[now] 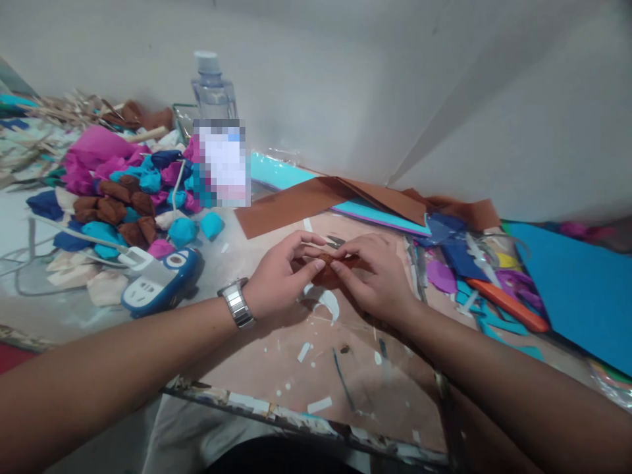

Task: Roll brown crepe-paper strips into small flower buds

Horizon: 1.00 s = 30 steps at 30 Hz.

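Note:
A small piece of brown crepe paper [326, 276] is pinched between the fingertips of both hands over the worn board [316, 368]. My left hand [286, 266], with a metal watch [237, 303] on its wrist, closes thumb and fingers on the paper's left side. From the right, my right hand [375, 276] grips the same piece with thumb and index finger. Partly hidden behind the fingers lie dark blades, perhaps scissors [336, 241]. Below the hands are a white curved paper scrap [330, 304] and other small bits.
Left is a pile of crumpled paper balls [111, 210] beside a blue-and-white power strip [160, 283] with cables. A clear bottle [213, 92] stands at the back. Folded brown paper [296, 201] lies behind the hands. An orange utility knife [508, 305] and blue sheet [577, 289] are right.

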Motion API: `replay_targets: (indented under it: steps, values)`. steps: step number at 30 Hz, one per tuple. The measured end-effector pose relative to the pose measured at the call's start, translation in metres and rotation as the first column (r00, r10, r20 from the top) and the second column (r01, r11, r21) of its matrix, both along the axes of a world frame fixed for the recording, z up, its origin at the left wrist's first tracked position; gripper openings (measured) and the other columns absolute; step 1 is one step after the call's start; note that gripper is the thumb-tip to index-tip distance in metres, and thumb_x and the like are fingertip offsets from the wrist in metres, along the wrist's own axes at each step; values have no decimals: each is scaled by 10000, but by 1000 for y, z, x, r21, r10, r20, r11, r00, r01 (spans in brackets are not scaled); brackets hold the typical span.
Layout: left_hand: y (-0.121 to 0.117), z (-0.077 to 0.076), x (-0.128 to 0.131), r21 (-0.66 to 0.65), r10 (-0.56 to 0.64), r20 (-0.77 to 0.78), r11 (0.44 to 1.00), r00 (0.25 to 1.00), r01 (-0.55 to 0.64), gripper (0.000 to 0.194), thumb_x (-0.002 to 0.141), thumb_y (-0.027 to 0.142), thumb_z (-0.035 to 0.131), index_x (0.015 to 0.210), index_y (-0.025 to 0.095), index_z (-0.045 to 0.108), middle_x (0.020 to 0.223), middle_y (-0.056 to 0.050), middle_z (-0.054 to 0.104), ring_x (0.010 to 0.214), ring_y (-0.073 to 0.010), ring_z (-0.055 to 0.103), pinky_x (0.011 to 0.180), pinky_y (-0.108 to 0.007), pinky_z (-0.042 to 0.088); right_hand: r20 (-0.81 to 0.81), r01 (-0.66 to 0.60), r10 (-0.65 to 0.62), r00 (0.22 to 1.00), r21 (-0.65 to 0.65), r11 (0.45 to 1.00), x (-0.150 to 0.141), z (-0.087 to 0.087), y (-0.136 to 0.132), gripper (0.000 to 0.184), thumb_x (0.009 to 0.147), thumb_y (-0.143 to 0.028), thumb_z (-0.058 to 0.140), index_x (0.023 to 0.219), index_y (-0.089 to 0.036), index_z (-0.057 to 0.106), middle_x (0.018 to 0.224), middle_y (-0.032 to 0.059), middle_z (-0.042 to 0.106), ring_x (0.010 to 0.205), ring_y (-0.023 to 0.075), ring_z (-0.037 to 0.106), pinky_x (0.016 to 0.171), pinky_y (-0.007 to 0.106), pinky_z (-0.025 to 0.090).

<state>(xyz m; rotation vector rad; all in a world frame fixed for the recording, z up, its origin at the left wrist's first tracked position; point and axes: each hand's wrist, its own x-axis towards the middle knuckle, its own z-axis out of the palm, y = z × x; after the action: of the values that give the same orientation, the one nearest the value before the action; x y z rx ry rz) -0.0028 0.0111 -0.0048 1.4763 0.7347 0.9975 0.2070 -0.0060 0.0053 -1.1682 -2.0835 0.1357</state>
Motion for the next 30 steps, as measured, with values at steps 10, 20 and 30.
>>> replay_targets:
  steps: [10, 20, 30]
  values:
    - [-3, -2, -1, 121, -49, -26, 991, 998, 52, 284, 1027, 196, 575, 1309, 191, 613, 1375, -131, 703, 1293, -233, 686, 1091, -393, 558, -38, -18, 18, 999, -9, 1000, 1, -2, 2, 97, 978, -341, 694, 987, -251, 662, 984, 35, 763, 968, 259, 676, 915, 458, 436]
    - [-2, -3, -7, 230, -58, -194, 968, 979, 103, 606, 967, 131, 602, 1536, 273, 451, 1377, -109, 709, 1273, -252, 688, 1093, -441, 545, 26, -64, 65, 998, -34, 997, 2, -3, 1, 202, 994, -297, 686, 1192, -288, 724, 1090, 54, 738, 1046, 261, 670, 960, 475, 407]
    - [-6, 2, -4, 309, 16, -299, 947, 954, 81, 580, 901, 147, 653, 1458, 255, 531, 1351, -93, 706, 1164, -235, 703, 1020, -394, 547, -28, -120, 119, 992, -15, 993, 0, -2, -4, 140, 994, -286, 663, 1132, -259, 661, 1119, 52, 733, 1108, 276, 663, 1009, 493, 405]
